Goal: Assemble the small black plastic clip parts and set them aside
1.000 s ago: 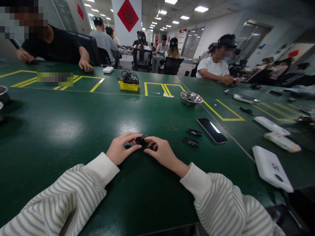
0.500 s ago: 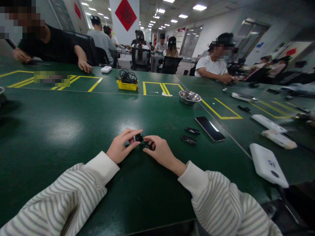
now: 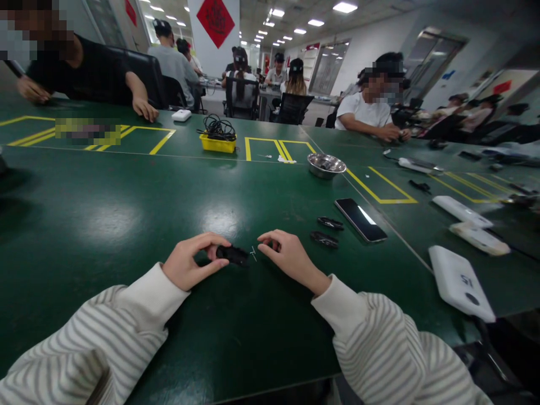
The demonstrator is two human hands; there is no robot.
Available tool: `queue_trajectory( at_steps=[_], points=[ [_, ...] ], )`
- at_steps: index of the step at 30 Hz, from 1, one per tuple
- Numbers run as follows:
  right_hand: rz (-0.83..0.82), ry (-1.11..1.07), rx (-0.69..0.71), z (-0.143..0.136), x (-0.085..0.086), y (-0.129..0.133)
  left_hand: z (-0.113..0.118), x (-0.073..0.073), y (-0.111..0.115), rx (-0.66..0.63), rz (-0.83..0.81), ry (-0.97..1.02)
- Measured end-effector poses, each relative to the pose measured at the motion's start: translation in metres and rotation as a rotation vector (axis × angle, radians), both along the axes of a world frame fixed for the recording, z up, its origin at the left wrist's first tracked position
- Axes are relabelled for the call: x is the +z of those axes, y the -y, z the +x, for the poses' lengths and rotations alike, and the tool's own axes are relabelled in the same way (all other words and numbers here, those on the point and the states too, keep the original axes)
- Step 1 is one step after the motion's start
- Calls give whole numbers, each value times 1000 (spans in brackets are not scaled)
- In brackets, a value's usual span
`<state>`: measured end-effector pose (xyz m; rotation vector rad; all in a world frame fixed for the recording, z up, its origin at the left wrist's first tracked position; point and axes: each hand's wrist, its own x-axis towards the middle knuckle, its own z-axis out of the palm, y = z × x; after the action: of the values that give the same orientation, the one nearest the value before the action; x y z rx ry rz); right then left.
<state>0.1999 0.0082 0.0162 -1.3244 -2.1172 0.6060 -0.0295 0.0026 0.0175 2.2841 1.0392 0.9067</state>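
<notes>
From where I'm standing: left hand (image 3: 192, 263) pinching a slim black plastic-looking piece (image 3: 233, 256) over the green table (image 3: 126, 191) | right hand (image 3: 289, 254) loosely curled by thin whitish strands (image 3: 253, 253), can't tell if gripping | two similar dark pieces (image 3: 324, 239) beyond; mid-job imo, unclear what's finished

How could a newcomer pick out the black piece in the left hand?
On the big green table, follow the left striped sleeve to the left hand. The small black piece sticks out to the right from that hand's grip. Two other black pieces lie on the tabletop near the phone; unlike them, this one is held.
</notes>
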Motion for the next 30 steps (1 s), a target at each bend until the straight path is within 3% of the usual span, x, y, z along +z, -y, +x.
queue_trajectory(
  at_steps=[8, 16, 20, 23, 27, 30],
  points=[
    [1, 124, -31, -10, -3, 5, 9, -7, 8, -170, -116, -141],
    [-236, 299, 149, 11, 22, -2, 12, -4, 7, -190, -129, -241],
    [-250, 399, 130, 18, 25, 1, 14, -6, 7, -164, -85, -283],
    [-212, 352, 137, 16, 23, 4, 16, -9, 7, -154, -71, -279],
    [-167, 125, 186, 6, 23, 8, 18, -10, 8, -131, -63, -276],
    [-48, 12, 152, -3, 23, 12, 18, -8, 8, -95, -70, -296]
  ],
)
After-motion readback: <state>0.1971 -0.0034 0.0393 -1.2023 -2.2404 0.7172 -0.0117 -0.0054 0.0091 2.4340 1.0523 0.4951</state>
